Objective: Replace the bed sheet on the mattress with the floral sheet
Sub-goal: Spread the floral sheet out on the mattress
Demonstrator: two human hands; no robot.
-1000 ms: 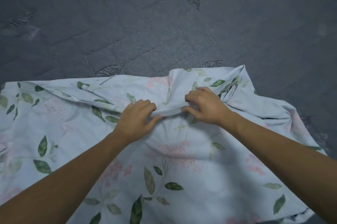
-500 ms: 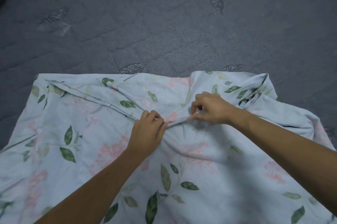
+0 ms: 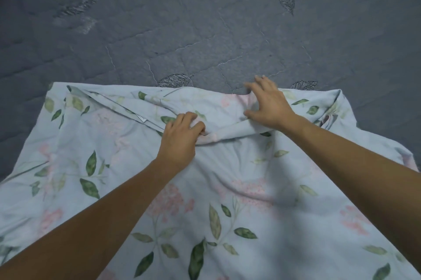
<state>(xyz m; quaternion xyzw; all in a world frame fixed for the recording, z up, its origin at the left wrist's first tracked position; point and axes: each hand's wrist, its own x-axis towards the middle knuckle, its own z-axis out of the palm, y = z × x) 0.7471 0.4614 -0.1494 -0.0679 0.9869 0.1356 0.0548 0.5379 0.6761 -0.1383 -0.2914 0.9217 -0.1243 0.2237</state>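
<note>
Half a second ago both our hands were pinching the same folded ridge in the middle of the floral sheet. Now only our left hand grips that fold, with the fingers curled into the cloth. Our right hand has let go and has moved toward the far edge of the sheet; its fingers are spread and a little bent, the palm lies on the cloth, and it holds nothing. We judge that it reaches for the far edge to pull it open over the mattress.

The sheet lies bunched on the near part of the bed. Its far edge crosses the middle of the view, and a folded hem runs from the far left toward our left hand. The grey quilted mattress beyond it is bare, so the old sheet seems already taken off and the spreading has only begun.

A small pale tag shows on the hem at the left, but we cannot read any writing on it. No brand is visible.
</note>
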